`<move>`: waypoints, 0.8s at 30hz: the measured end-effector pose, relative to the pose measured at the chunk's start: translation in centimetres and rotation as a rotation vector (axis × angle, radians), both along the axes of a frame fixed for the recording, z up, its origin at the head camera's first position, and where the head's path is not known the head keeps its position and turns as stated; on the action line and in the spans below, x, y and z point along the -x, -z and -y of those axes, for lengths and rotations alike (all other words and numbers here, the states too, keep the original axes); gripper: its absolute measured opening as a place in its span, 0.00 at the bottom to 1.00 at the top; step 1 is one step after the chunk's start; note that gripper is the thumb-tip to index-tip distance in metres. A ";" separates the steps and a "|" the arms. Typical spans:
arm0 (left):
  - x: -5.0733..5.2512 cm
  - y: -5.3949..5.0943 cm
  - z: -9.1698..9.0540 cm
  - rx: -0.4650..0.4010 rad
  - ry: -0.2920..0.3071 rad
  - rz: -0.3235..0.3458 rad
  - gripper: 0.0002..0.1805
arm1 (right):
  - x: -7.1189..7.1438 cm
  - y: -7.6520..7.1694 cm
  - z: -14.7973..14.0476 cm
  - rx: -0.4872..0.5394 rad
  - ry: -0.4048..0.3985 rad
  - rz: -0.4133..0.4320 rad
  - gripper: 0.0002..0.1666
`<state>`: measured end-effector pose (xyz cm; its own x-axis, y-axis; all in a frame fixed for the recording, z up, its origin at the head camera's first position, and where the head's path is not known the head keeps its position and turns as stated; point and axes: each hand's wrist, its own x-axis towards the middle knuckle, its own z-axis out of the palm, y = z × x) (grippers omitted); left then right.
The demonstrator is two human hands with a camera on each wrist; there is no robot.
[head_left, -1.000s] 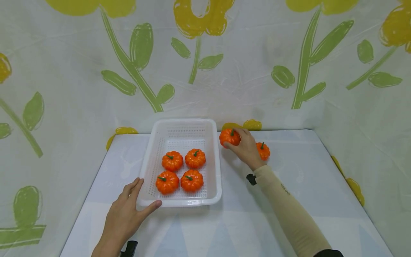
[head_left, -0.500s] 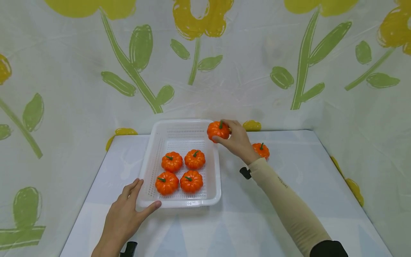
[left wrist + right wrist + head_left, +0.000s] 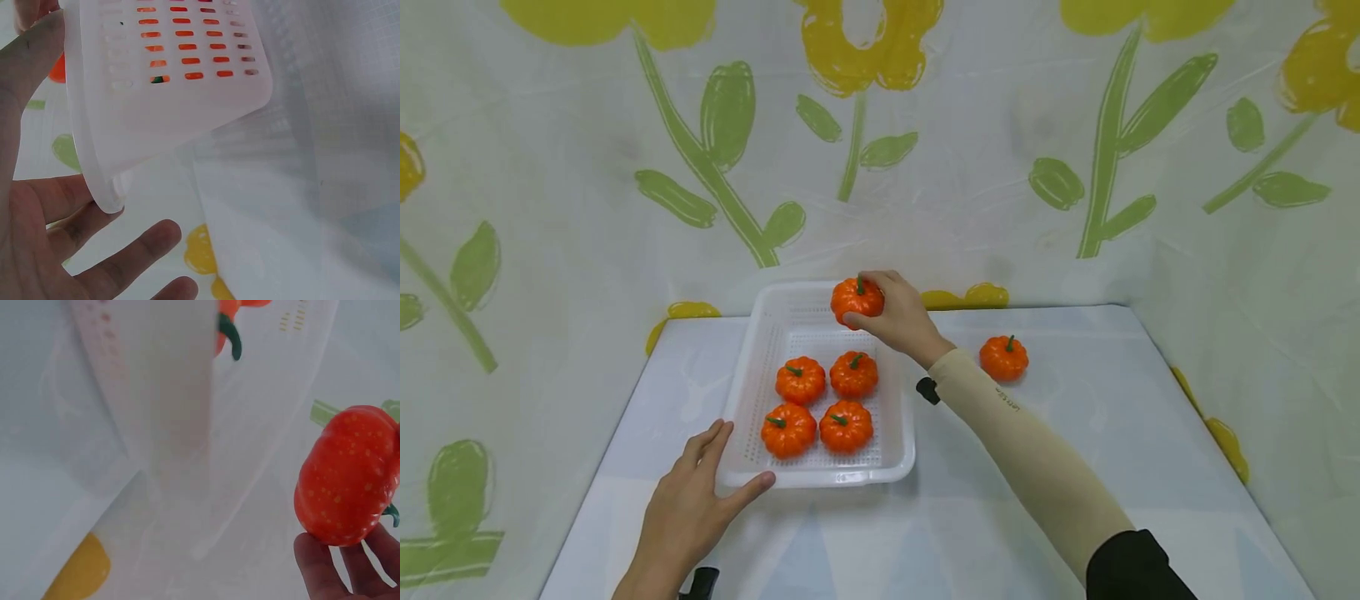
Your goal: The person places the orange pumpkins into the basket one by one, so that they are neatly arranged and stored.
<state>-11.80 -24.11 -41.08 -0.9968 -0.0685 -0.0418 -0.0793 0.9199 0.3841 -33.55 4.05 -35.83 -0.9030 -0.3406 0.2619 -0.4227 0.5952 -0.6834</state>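
Head view: held pumpkin (image 3: 852, 300) now over basket (image 3: 850, 478), earlier beside.

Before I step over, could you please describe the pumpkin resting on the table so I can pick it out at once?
On the pale table, find the white basket holding four pumpkins. To its right in the head view sits a ribbed orange pumpkin with a green stem. It alone rests on the table; the right hand holds a sixth pumpkin.
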 end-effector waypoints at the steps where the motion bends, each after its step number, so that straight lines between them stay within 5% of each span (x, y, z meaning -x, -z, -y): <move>1: 0.0 0.0 0.0 0.003 0.000 0.001 0.64 | 0.0 0.0 0.4 0.004 -0.004 0.008 0.42; 24: -0.1 0.2 -0.1 -0.003 -0.015 0.024 0.65 | 0.8 1.3 6.5 -0.100 -0.080 0.102 0.41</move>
<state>-11.67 -23.99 -41.27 -0.9943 -0.0829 -0.0664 -0.1022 0.9172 0.3851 -34.31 -2.42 -37.14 -0.8923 -0.4318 0.1314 -0.4026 0.6298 -0.6643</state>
